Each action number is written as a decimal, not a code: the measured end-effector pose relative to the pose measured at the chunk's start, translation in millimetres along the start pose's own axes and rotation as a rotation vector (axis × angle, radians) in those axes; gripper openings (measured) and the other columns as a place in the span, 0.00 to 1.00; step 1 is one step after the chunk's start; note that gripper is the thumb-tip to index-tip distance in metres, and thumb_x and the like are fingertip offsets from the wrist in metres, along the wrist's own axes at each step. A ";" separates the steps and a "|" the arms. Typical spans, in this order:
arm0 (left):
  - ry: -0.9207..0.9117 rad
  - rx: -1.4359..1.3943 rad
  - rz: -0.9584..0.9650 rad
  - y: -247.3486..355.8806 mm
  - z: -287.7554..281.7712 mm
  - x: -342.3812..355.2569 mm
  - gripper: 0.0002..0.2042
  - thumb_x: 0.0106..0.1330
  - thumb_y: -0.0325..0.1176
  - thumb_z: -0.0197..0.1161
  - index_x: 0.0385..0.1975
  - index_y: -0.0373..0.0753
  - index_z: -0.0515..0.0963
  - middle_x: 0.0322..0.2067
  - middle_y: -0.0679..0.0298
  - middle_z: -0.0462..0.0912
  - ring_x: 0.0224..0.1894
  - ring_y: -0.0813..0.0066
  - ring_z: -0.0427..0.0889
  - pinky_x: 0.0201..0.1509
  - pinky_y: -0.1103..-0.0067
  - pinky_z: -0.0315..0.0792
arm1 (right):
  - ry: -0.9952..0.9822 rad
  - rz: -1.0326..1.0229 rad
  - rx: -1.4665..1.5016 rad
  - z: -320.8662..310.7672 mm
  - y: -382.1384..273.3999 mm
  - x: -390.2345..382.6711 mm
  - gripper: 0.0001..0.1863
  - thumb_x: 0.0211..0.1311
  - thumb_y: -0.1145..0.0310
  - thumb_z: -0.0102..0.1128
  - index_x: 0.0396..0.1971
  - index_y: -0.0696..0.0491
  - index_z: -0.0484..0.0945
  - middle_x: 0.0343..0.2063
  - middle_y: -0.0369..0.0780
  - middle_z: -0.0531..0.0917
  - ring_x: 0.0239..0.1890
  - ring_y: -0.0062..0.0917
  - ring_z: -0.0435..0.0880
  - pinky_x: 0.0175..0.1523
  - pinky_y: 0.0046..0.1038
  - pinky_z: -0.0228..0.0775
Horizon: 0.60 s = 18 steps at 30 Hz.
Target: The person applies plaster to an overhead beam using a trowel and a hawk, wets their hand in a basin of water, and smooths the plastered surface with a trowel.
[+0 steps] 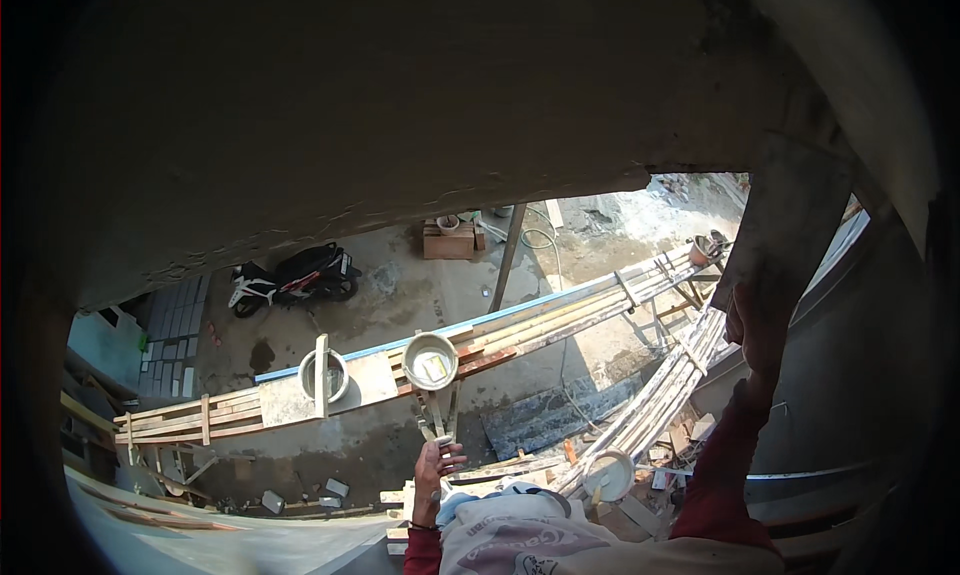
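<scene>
My right hand (755,340) grips a flat grey board (790,205) at the upper right, raised against the shadowed plastered surface (450,95). My left hand (437,463) is low in the middle, its fingers curled at a small pale object that I cannot make out, in front of upright wooden pieces. Beyond it, a round bucket (431,363) with pale contents stands on the plank walkway. Another bucket (323,383), with a wooden stick across it, sits on a board to its left.
Long plank walkways (560,325) cross below, with a bucket (700,250) at the far end and another pale bucket (608,475) lower right. A motorcycle (295,280), paving blocks (175,325), a box (448,243) and a hose lie on the ground. An upright pole (510,255) stands beyond.
</scene>
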<state>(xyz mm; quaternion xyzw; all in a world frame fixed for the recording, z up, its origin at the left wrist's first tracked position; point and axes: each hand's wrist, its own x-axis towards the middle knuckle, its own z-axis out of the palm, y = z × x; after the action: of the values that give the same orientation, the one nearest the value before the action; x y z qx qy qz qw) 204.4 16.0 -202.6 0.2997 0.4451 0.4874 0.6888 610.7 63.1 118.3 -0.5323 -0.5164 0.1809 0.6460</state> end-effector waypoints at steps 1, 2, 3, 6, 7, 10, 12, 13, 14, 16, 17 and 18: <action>0.006 -0.009 0.010 2.9 2.8 1.6 0.27 0.68 0.57 0.43 0.52 0.37 0.66 0.44 0.57 0.78 0.40 0.71 0.82 0.41 0.82 0.69 | 0.045 0.007 -0.078 -1.5 3.8 -2.3 0.16 0.60 0.65 0.59 0.44 0.58 0.69 0.11 0.32 0.63 0.08 0.16 0.59 0.13 0.22 0.50; 0.004 0.023 0.003 7.4 6.0 4.3 0.27 0.68 0.57 0.43 0.52 0.37 0.67 0.44 0.57 0.78 0.40 0.71 0.82 0.41 0.82 0.69 | 0.088 0.016 -0.157 -2.9 7.1 -3.4 0.20 0.58 0.66 0.61 0.47 0.59 0.69 0.11 0.33 0.65 0.08 0.17 0.60 0.13 0.23 0.52; 0.002 0.055 -0.005 11.6 9.4 7.6 0.27 0.68 0.57 0.43 0.51 0.37 0.67 0.43 0.57 0.78 0.40 0.71 0.81 0.41 0.82 0.69 | 0.040 -0.254 -0.477 -5.6 2.3 -2.5 0.22 0.54 0.67 0.64 0.46 0.60 0.70 0.13 0.36 0.69 0.10 0.18 0.65 0.15 0.24 0.56; -0.047 0.089 0.009 19.3 15.9 15.8 0.26 0.69 0.56 0.44 0.51 0.37 0.67 0.43 0.57 0.78 0.39 0.71 0.81 0.42 0.81 0.69 | -0.100 -0.671 -0.816 3.4 -31.1 4.8 0.21 0.45 0.66 0.70 0.37 0.62 0.76 0.19 0.42 0.76 0.18 0.20 0.75 0.22 0.27 0.63; -0.064 0.081 0.014 17.9 15.6 17.4 0.26 0.69 0.55 0.44 0.51 0.37 0.68 0.43 0.58 0.78 0.39 0.71 0.81 0.42 0.81 0.69 | -0.124 -0.612 -0.888 9.3 -43.1 6.2 0.19 0.46 0.68 0.70 0.37 0.61 0.76 0.17 0.39 0.75 0.18 0.21 0.73 0.22 0.27 0.62; -0.123 0.090 0.058 22.2 24.9 18.3 0.26 0.69 0.55 0.44 0.51 0.37 0.68 0.43 0.58 0.78 0.40 0.71 0.81 0.43 0.80 0.69 | -0.117 -0.480 -0.722 25.6 -67.4 12.8 0.13 0.53 0.68 0.65 0.35 0.60 0.77 0.13 0.34 0.71 0.14 0.17 0.68 0.20 0.24 0.56; -0.128 0.102 0.049 28.1 28.3 13.8 0.26 0.69 0.55 0.44 0.50 0.37 0.68 0.43 0.58 0.78 0.40 0.72 0.80 0.43 0.80 0.69 | -0.090 -0.405 -0.476 40.1 -71.5 4.6 0.11 0.59 0.66 0.59 0.34 0.59 0.79 0.12 0.32 0.67 0.10 0.13 0.63 0.17 0.21 0.52; -0.112 0.082 0.059 25.9 21.6 11.4 0.26 0.69 0.55 0.44 0.50 0.37 0.68 0.43 0.59 0.78 0.40 0.72 0.80 0.44 0.80 0.69 | -0.040 -0.303 -0.214 55.0 -62.9 -4.4 0.12 0.63 0.65 0.54 0.37 0.59 0.78 0.11 0.30 0.64 0.09 0.11 0.59 0.16 0.18 0.47; -0.114 0.063 0.067 25.0 19.6 11.3 0.26 0.69 0.55 0.44 0.50 0.37 0.68 0.43 0.59 0.78 0.40 0.72 0.80 0.44 0.80 0.69 | 0.023 -0.199 0.034 62.0 -55.9 -13.8 0.14 0.67 0.63 0.49 0.40 0.58 0.78 0.10 0.27 0.61 0.08 0.08 0.55 0.15 0.16 0.43; -0.102 0.098 0.084 30.9 15.0 7.0 0.26 0.69 0.55 0.44 0.50 0.37 0.68 0.43 0.58 0.78 0.40 0.72 0.80 0.44 0.79 0.69 | 0.103 0.001 0.367 78.6 -30.0 -33.5 0.16 0.66 0.60 0.52 0.41 0.59 0.74 0.10 0.28 0.60 0.08 0.08 0.55 0.13 0.16 0.42; -0.105 0.104 0.092 34.0 13.5 5.5 0.26 0.69 0.55 0.44 0.50 0.37 0.68 0.43 0.58 0.78 0.41 0.72 0.80 0.44 0.79 0.69 | 0.180 0.045 0.363 87.9 -12.8 -43.2 0.15 0.67 0.60 0.52 0.41 0.58 0.74 0.10 0.27 0.59 0.08 0.08 0.55 0.13 0.16 0.42; -0.107 0.111 0.100 35.3 12.6 4.0 0.26 0.69 0.55 0.44 0.50 0.37 0.68 0.44 0.58 0.78 0.41 0.72 0.80 0.45 0.79 0.69 | 0.256 0.091 0.358 95.7 5.7 -53.1 0.15 0.67 0.60 0.52 0.41 0.58 0.74 0.10 0.27 0.58 0.08 0.08 0.55 0.12 0.15 0.41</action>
<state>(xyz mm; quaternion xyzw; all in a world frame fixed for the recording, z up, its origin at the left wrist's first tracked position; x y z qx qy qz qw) 202.0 32.2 -168.7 0.3847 0.4184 0.4791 0.6689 508.9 71.4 78.6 -0.4506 -0.3653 0.2295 0.7816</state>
